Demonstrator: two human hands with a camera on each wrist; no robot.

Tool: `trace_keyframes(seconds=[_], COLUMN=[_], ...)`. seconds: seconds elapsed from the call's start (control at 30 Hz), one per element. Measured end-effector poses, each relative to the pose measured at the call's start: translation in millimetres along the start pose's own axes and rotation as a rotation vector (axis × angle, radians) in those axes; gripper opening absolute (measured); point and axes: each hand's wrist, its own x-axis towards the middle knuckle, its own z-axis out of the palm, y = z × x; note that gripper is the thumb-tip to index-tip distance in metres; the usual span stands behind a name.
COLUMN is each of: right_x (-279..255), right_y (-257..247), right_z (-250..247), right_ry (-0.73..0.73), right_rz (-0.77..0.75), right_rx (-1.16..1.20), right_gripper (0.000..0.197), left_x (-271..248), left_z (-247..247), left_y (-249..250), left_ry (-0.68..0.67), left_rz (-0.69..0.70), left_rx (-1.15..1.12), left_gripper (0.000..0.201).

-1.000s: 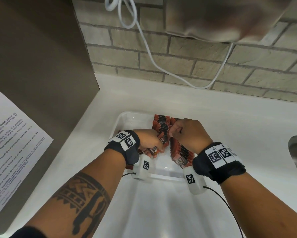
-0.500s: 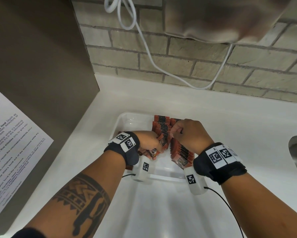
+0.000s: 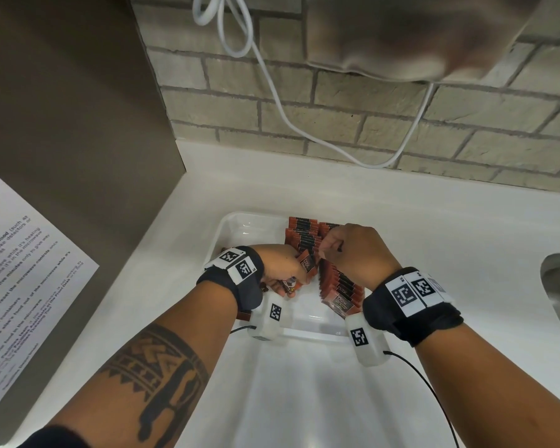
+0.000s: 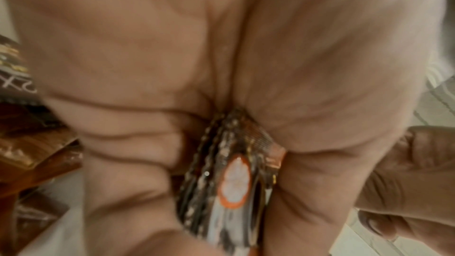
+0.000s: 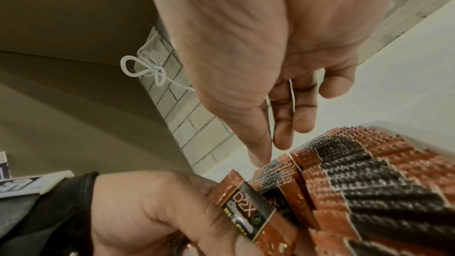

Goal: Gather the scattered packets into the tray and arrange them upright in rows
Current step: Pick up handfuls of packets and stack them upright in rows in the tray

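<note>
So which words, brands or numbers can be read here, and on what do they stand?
"D2X": on the packet that the left hand grips; the lines below it are too blurred.
"five minutes", "food": bold words on the notice at left; its other print is too small.
Wrist bands: only square code markers, no words.
</note>
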Motion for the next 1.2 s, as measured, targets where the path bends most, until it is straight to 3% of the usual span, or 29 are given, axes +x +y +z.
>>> trace_keyframes(seconds=[0.27,0.43,0.6,0.77,1.03,1.2], right_x=[0,-1,-3,-4,-3,-2], right_y=[-1,-2,-8,-14,-24,-27], right_z=[-1,-2,-2,-5,-8,-16], right_ry=[-0.01,-0.017,-0.066,-0.056,-0.034,-0.006], right_rz=[0.008,0.009,0.002,-0.012,-0.036,-0.03], right_rx=[0.009,0.028,0.052,0.203,0.206,0.223], right_gripper=[0.017,0.018,0.003,0.002,0.003,0.007], left_x=[2,0,-9,-18,-31,-40], left_z=[-1,-2,-9,-16,-15,-15], left_y=[-4,-6,-10,-16,-17,-18], left_ry=[-0.021,-0.022,-0.047,-0.1,-0.004,0.105], left_rz=[-0.002,0.007,0.072,0.188,0.35,0.393], left_rx=[-0.019,-0.069,-0.21,-0.372,-0.443,-0.331], left_gripper=[0.008,0.019,0.015,0.029,0.028,0.035])
